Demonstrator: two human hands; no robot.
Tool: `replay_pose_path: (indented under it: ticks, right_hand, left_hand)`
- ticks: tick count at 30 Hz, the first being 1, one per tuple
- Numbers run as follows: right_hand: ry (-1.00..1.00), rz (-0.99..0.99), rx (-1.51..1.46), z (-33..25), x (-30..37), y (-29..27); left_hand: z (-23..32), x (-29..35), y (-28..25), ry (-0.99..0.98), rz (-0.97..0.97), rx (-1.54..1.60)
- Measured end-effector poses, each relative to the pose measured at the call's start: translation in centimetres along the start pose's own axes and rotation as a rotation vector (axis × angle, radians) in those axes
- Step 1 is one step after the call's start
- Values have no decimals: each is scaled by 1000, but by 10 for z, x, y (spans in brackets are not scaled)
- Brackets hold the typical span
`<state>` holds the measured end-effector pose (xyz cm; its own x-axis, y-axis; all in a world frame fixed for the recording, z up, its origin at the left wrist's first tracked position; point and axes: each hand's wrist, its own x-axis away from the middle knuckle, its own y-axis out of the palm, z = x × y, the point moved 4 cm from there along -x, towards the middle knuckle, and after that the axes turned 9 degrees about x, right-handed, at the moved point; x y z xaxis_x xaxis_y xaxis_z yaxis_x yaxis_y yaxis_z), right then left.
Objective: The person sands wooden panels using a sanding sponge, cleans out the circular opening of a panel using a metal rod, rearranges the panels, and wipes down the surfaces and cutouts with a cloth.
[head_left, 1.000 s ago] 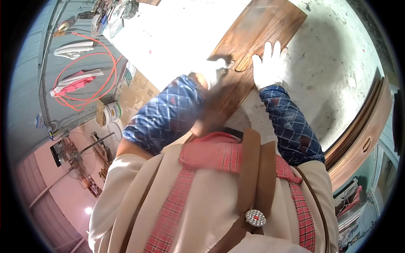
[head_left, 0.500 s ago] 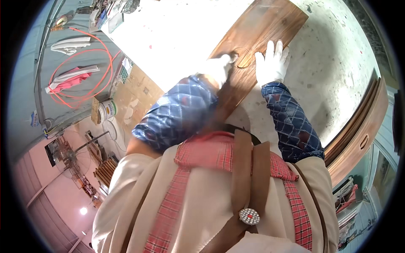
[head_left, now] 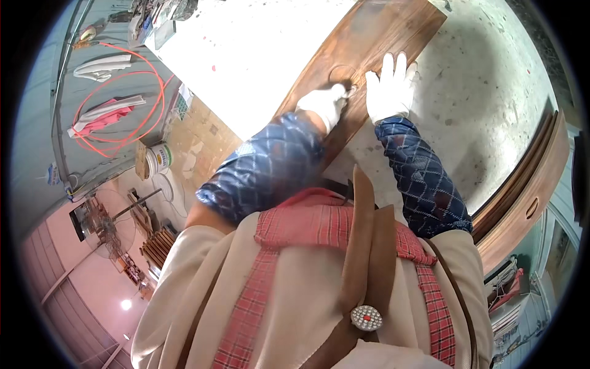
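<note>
A long brown wooden board [head_left: 384,37] with an oval cutout or recess lies slantwise on the pale, speckled worktable [head_left: 246,55]. My left hand [head_left: 322,106], in a white glove, is closed and presses on the board just below the oval. Something small may be between its fingertips, but I cannot make it out. My right hand [head_left: 391,89], also gloved in white, rests flat along the board's right edge with fingers stretched out. Blue quilted sleeves cover both forearms.
Several similar boards [head_left: 528,190] lean in a stack at the table's right edge. Small tools and clutter [head_left: 163,18] sit at the far left corner. An orange hose [head_left: 117,46] hangs by the left wall, near a white bucket [head_left: 161,158]. A fan [head_left: 104,224] stands at lower left.
My left hand has moved from the left side of the oval to just below it. The board appears slightly shifted up and left; my right hand stays flat at its edge.
</note>
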<state>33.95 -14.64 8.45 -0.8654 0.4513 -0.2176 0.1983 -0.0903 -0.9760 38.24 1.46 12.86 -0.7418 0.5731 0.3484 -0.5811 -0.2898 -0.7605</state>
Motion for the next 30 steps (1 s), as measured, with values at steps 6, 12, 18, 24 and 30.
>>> replay_pose_path:
  ticks: [6, 12, 18, 24, 30]
  right_hand:
    - [-35, -55, -53, -7, -10, -34]
    - [12, -30, -94, 2, -3, -7]
    - [-115, -86, 54, -7, -11, -17]
    - [-18, -53, 49, -4, -3, -5]
    - [-28, -66, 51, -5, -4, -9]
  left_hand:
    - [-36, -26, -8, 21, -181, 49]
    - [-21, -15, -13, 284, -59, -54]
    - [-56, -41, -3, 176, -287, 200]
    - [-8, -16, -2, 5, 165, 455]
    - [-49, -13, -6, 173, -115, -35]
